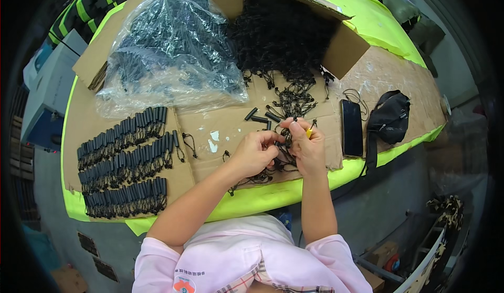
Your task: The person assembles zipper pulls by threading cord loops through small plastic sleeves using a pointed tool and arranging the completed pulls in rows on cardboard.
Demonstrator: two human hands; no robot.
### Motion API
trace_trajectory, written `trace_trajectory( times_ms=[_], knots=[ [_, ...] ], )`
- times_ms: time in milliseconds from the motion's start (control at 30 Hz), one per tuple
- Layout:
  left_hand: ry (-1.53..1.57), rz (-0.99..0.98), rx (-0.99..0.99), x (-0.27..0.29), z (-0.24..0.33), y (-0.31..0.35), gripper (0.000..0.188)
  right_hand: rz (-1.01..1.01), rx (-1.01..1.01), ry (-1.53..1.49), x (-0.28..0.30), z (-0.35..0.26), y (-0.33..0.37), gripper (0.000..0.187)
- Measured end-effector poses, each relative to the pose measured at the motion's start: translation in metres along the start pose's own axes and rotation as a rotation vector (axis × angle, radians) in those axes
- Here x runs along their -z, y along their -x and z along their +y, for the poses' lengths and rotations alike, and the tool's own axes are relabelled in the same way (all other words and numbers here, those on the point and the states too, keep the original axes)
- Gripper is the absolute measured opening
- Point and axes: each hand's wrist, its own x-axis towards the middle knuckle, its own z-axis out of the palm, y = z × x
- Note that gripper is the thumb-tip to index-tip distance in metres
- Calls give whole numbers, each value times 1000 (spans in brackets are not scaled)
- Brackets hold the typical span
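My left hand [256,150] is closed in a pinch over the cardboard; its curled fingers hide most of what they hold. Close beside it, my right hand [307,146] grips a small yellow tool [309,132], and a bit of black cord shows at its fingertips. Short black tubes [259,119] lie just beyond my left fingers. A heap of black cord loops with small knobs [295,100] spreads out beyond my hands, and more loops lie under them. On the left, tubes with cord loops [123,164] are laid side by side in three rows.
At the back stand a clear plastic bag [173,46] of dark pieces and an open cardboard box [344,51] full of black cords. A black phone [352,128] and a black pouch with a strap [391,117] lie on the right. Yellow-green sheeting [262,197] edges the table.
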Motion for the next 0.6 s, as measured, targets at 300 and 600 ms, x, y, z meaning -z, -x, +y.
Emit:
trace_trajectory(
  times_ms=[300,600],
  knots=[
    [184,95,-69,-2,4,4,33,26,610,584,11,7,-8,14],
    [762,202,-169,3,4,29,20,-6,520,684,-19,0,42,11]
  ],
)
